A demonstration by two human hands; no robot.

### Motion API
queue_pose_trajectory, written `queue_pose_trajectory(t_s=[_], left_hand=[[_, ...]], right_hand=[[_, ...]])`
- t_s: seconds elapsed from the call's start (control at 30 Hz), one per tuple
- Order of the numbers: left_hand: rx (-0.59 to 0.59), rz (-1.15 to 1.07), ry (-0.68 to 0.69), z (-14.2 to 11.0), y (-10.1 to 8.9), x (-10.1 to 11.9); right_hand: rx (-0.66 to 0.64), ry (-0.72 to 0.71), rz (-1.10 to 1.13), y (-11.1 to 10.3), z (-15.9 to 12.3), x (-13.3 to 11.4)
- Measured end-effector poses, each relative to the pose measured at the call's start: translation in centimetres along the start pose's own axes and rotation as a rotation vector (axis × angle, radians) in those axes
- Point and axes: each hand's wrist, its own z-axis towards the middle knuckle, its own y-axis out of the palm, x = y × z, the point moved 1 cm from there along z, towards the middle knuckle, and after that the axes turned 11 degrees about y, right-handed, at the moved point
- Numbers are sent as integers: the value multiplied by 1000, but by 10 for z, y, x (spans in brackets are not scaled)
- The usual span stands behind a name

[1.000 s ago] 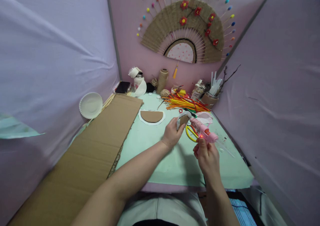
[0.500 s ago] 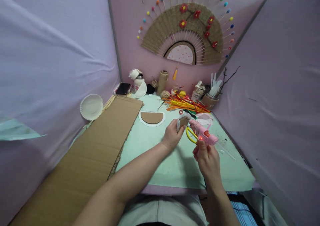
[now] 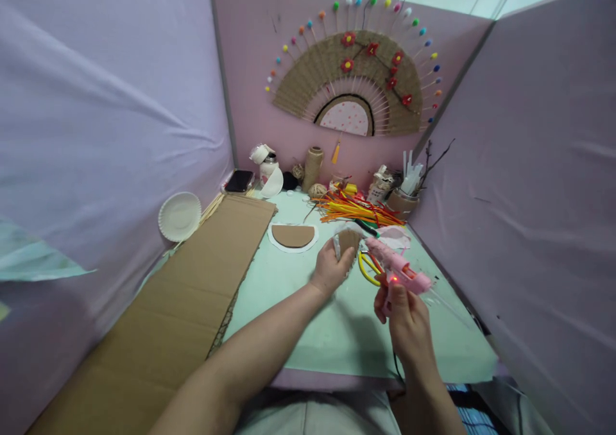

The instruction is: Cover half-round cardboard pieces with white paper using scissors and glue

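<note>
My left hand is closed on a small cardboard piece with white material along its edge, tilted up above the table. In my right hand is a pink hot glue gun, its small red light lit and a clear glue stick coming out of the back. The gun's nozzle points left at the cardboard piece, a short gap apart. Just behind and below the gun lie pliers with yellow and red handles. To the left of my left hand, a cardboard half circle rests on white paper.
A long cardboard sheet covers the table's left side, with a paper plate beside it. Orange and yellow strips, twine and a pot of glue sticks stand at the back. A decorated fan hangs on the wall.
The glue gun has drawn back to the right and slightly down, away from the cardboard piece. My left hand has turned the piece so that its face shows more.
</note>
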Motion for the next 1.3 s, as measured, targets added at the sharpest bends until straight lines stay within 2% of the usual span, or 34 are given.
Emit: queue_pose_trajectory(t_s=[0.1, 0.17, 0.2, 0.3, 0.43, 0.53, 0.6, 0.67, 0.7, 0.73, 0.77, 0.83, 0.93, 1.0, 1.07, 1.13, 1.3], left_hand=[[117, -244, -274, 6, -1, -2], [139, -316, -328, 12, -3, -2], [147, -362, -351, 15, -4, -3], [151, -511, -402, 24, -8, -3], [139, -632, -421, 34, -17, 1], [118, -671, -415, 39, -25, 10], [93, -684, -411, 42, -30, 19], [54, -704, -406, 42, -33, 28], [28, -718, -403, 41, -34, 32], [2, -732, -398, 40, -36, 36], [-20, -739, -392, 38, -37, 38], [-33, -713, -381, 34, -39, 39], [26, -585, -362, 28, -46, 29], [65, -512, -355, 25, -51, 21], [90, -464, -350, 24, -55, 14], [104, -422, -346, 23, -57, 9], [146, -321, -346, 19, -57, 5]], right_hand=[[166, -12, -130, -28, 19, 9], [332, -8, -337, -53, 41, 22], [370, -9, -458, -65, 53, 29], [345, 76, -817, -91, 80, 52], [298, 235, -1178, -103, 86, 77], [325, 229, -1281, -108, 84, 83], [371, 186, -1198, -109, 88, 73], [343, 74, -939, -98, 96, 52], [268, -8, -733, -87, 101, 39], [139, -65, -491, -71, 107, 25], [-15, -67, -250, -52, 112, 11], [-343, 66, 168, -7, 121, -10], [-539, 108, 273, 51, 125, -25], [-595, 117, 278, 74, 125, -24], [-608, 120, 274, 84, 124, -18], [-571, 103, 259, 85, 124, -12], [-367, -28, 203, 79, 125, -6]])
